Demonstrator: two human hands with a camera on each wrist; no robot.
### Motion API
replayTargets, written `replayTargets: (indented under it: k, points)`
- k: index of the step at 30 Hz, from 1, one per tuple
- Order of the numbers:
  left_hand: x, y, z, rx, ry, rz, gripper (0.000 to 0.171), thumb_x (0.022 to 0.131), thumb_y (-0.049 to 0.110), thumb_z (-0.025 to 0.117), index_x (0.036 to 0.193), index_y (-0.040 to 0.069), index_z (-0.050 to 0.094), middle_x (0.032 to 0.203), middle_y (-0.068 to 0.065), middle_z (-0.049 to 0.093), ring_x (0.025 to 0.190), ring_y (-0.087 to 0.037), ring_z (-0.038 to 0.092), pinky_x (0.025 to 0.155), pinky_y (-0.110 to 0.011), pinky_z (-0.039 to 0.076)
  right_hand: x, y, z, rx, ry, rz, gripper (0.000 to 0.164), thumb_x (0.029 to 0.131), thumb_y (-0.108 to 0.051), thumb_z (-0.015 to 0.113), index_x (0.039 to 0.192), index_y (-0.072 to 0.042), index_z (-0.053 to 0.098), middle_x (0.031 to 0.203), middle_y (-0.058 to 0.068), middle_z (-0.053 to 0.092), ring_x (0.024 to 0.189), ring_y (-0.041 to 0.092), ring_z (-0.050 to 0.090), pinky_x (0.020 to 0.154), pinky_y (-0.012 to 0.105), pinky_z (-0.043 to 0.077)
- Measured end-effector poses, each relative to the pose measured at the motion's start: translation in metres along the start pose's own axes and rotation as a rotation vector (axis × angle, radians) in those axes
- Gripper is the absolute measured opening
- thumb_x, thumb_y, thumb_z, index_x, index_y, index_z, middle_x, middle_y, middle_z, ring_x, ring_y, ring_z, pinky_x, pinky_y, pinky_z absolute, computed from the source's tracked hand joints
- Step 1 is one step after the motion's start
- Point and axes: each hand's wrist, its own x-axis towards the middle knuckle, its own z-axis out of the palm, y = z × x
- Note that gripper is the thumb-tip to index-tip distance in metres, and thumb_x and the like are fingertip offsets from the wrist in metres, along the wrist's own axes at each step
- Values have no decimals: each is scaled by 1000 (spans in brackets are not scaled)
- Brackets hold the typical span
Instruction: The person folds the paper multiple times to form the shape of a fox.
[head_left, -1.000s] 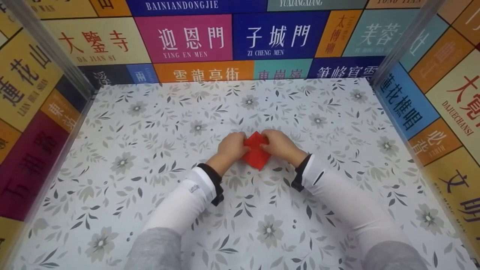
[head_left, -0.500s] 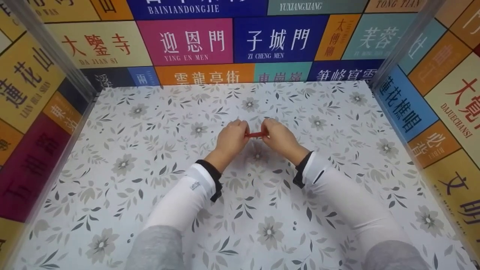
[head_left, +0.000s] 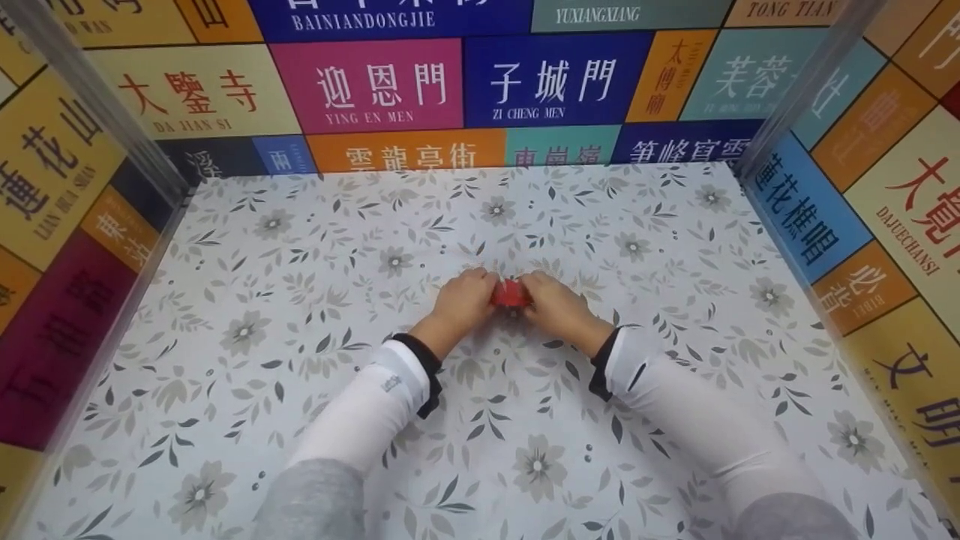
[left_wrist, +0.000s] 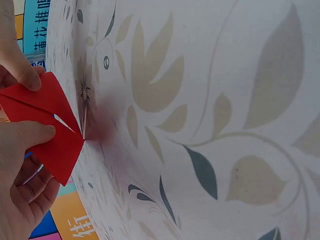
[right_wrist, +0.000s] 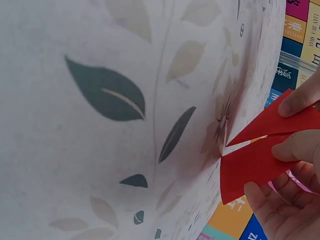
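Note:
A small piece of folded red paper [head_left: 511, 292] is held between the two hands near the middle of the table. My left hand [head_left: 465, 300] pinches its left side, and my right hand [head_left: 559, 307] pinches its right side. In the left wrist view the red paper [left_wrist: 52, 142] shows layered flaps with a narrow slit between them, and a thumb presses on its face. The right wrist view has the red paper [right_wrist: 250, 167] with two flaps parted at a pointed end, with thumb and fingers on both sides of it.
A white tablecloth [head_left: 337, 450] printed with grey flowers and leaves covers the table. Colourful panels with Chinese lettering [head_left: 367, 82] stand along the back and both sides, joined by clear corner strips [head_left: 806, 82].
The red paper first showed as a broad diamond, then as a thin edge with the hands farther away. Now both hands have come back nearer and lower, and the paper appears short and compact.

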Motion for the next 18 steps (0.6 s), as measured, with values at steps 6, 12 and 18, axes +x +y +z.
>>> replayTargets:
  k: [6,12,18]
  points:
    - [-3,-2,9,-18,-98,-20,29,87,13,66,115,7,63,105,-12,66,98,-31,63,86,-43,54,-6,2,8,26,-53,-41,26,81,-3,66,107,0,61,94,14,62,87,31,62,80,44,52]
    - [-9,-5,11,-42,-198,-6,25,89,13,65,113,6,63,104,-12,64,99,-30,63,87,-42,53,-9,3,14,33,-83,-40,17,80,-2,66,96,-3,60,86,10,59,77,26,57,72,41,50]
    - [-17,-8,11,-80,-221,47,22,87,16,69,105,5,63,98,-12,63,91,-28,62,82,-39,52,-13,4,16,40,-129,-35,15,80,-1,66,94,-4,60,88,10,61,81,25,57,75,39,50]
